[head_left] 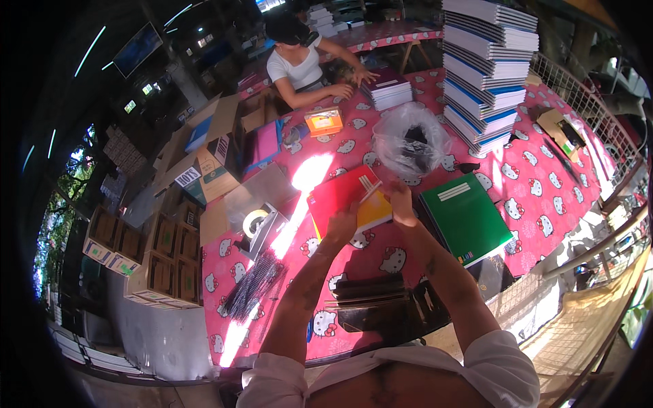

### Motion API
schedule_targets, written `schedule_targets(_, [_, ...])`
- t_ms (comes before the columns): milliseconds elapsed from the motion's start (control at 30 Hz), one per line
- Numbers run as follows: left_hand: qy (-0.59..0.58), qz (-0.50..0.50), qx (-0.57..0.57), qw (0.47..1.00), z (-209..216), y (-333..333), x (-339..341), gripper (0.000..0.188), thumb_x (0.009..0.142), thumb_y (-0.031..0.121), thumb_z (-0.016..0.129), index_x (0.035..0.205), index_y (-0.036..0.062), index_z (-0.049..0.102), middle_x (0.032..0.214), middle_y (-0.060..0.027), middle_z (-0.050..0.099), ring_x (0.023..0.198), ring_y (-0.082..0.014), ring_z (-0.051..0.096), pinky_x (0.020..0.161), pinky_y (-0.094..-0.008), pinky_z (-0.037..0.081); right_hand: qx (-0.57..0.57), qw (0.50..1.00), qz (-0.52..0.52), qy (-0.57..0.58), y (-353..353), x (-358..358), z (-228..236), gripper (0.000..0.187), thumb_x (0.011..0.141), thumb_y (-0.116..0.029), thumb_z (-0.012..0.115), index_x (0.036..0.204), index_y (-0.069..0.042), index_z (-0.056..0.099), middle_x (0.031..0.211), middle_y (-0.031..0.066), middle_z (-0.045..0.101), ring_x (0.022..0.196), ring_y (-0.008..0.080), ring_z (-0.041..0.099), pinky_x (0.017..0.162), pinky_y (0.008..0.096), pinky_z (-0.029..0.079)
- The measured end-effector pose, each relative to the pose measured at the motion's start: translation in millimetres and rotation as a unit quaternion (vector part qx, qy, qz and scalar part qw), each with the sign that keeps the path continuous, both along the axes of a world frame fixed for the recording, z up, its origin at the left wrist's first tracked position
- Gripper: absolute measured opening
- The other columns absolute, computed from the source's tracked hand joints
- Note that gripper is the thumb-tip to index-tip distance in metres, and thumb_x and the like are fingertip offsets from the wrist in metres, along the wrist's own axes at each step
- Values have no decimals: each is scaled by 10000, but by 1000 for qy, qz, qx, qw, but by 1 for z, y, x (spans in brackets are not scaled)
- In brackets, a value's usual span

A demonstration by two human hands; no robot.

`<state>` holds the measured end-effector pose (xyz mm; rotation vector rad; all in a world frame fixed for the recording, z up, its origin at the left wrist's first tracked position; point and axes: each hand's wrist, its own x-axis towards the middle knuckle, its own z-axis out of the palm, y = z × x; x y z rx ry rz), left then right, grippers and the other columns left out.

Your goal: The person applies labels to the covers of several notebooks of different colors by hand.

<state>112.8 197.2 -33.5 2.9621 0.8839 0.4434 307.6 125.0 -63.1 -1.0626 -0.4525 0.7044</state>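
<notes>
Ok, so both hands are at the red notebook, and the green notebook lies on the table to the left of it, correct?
Not quite: the head view shows the green notebook to the right of the red notebook, on the table. The left hand and right hand are at the red one.
</notes>
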Motion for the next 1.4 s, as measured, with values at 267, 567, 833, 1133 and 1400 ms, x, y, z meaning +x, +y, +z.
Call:
schedule_targets(267, [-250, -155, 93, 951, 219, -76, -54, 343, 839, -31, 619, 1172, 47, 632, 882, -164, 628, 773, -385, 622, 658, -475, 486, -54, 914, 235, -327, -140, -21, 140, 481, 888, -63, 744, 1332, -3, 569, 1182, 75, 683, 1110, 174, 617, 973, 304, 489])
schedule_targets(567, [-140, -258, 51, 954, 226, -194, -74, 339, 862, 54, 652, 1200, 31, 637, 849, -127, 623, 735, -308, 638, 648, -419, 518, -30, 980, 141, -140, -277, -90, 46, 251, 892, -98, 774, 1116, -17, 692, 982, 6, 724, 952, 76, 641, 815, 275, 540])
schedule_targets(833, [-83, -269, 52, 958, 212, -213, -87, 364, 848, 83, 678, 1208, 44, 638, 882, -113, 628, 790, -296, 645, 685, -417, 519, -28, 981, 135, -140, -278, -118, 15, 301, 881, -107, 780, 1158, -26, 694, 1046, 18, 729, 943, 91, 643, 850, 276, 510])
schedule_targets(1133, [-79, -132, 121, 981, 98, -224, -163, 551, 915, 144, 628, 1434, 17, 494, 1550, -266, 376, 1481, -392, 304, 1196, -519, 262, -103, 950, 108, -273, -279, -138, 12, 546, 836, -181, 828, 1284, -28, 556, 1043, 30, 677, 891, 102, 613, 770, 261, 495])
schedule_targets(1400, [-502, 171, -404, 745, -45, -221, -215, 594, 976, 94, 465, 1545, -10, 328, 1543, -208, 427, 1131, -272, 638, 946, -367, 516, -55, 979, 108, -166, -260, -149, -22, 478, 798, -72, 849, 1200, -17, 596, 1108, 80, 703, 1061, 162, 659, 932, 340, 521])
